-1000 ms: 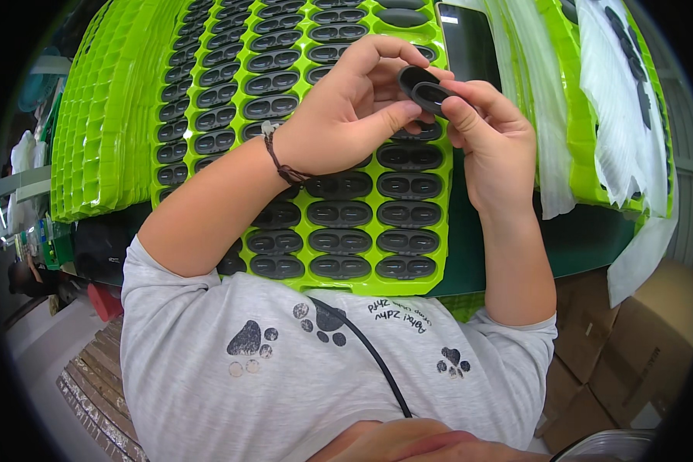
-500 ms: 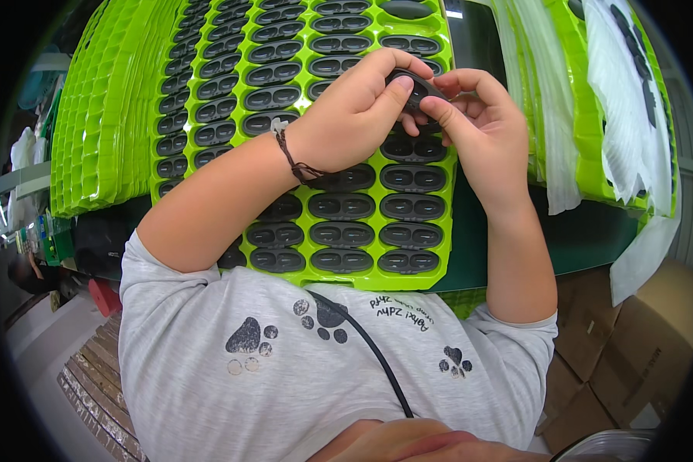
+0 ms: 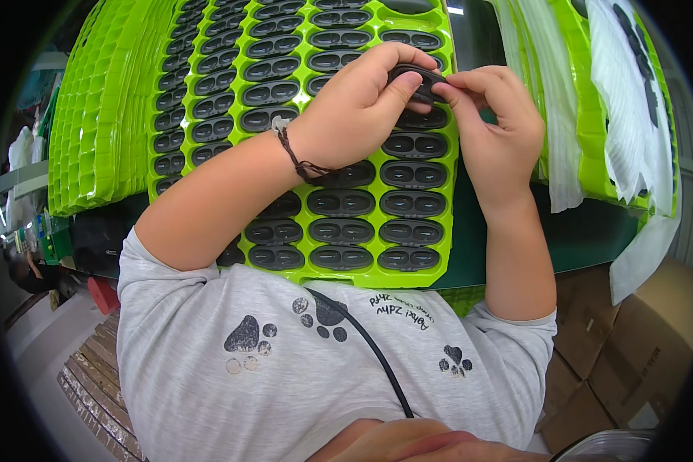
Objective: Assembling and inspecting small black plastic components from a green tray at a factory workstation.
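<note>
Above the right side of a lime-green tray (image 3: 300, 272), both my hands hold one dark oval piece with recesses, like an earbud case insert (image 3: 421, 83). My left hand (image 3: 366, 96) grips its left end, thumb on top and fingers behind. At its right end, my right hand (image 3: 504, 108) pinches the rim between thumb and fingertips. Rows of similar dark oval inserts (image 3: 413, 203) with paired hollows fill the tray under my arms. A smoother dark oval (image 3: 410, 6) lies in the far right pocket.
Nested green trays (image 3: 104, 115) stand on the left. To the right are more green trays (image 3: 585, 115) with white foam sheets (image 3: 631, 100) between and over them. The dark green table edge (image 3: 585, 246) shows at right, and cardboard boxes (image 3: 624, 346) stand below. A black cable (image 3: 381, 358) crosses my shirt.
My right hand has shifted slightly right, its fingers now gathered at the insert's right end instead of spread around it. The insert is turned a little flatter. My left hand keeps its hold.
</note>
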A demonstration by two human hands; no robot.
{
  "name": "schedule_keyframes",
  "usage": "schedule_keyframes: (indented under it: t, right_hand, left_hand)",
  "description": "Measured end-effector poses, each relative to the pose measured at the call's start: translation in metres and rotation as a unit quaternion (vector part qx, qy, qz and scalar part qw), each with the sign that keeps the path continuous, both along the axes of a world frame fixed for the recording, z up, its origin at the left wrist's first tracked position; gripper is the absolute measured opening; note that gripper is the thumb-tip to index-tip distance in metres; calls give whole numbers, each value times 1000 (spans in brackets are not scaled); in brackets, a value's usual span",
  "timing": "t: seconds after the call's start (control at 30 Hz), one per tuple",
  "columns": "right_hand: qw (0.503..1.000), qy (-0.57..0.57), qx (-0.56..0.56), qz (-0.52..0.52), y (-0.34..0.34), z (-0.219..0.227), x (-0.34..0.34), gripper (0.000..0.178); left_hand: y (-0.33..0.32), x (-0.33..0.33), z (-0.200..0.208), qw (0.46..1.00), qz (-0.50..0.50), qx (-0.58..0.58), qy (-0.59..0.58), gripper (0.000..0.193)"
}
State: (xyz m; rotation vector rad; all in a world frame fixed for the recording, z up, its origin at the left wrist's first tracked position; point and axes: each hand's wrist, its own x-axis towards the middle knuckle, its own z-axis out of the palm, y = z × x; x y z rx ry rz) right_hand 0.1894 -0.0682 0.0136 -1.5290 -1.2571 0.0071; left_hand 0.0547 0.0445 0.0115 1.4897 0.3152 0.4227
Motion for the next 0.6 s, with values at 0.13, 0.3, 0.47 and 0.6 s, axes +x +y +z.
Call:
schedule_keyframes:
  t: [0.13,0.3,0.47,0.6]
  right_hand:
    - [999,-38,19,-12,2,-2,2,11]
    - [1000,12,16,22,1,-1,2,13]
    - [996,-88,31,-7,3,2,3,12]
    - [995,-87,38,-35,5,-6,10,11]
  left_hand:
    - [0,1,0,999,17,30,9,28]
    - [1,-1,2,998,32,26,43,32]
    - [3,0,0,998,38,39,38,33]
    - [6,-1,7,998,-15,-38,39,34]
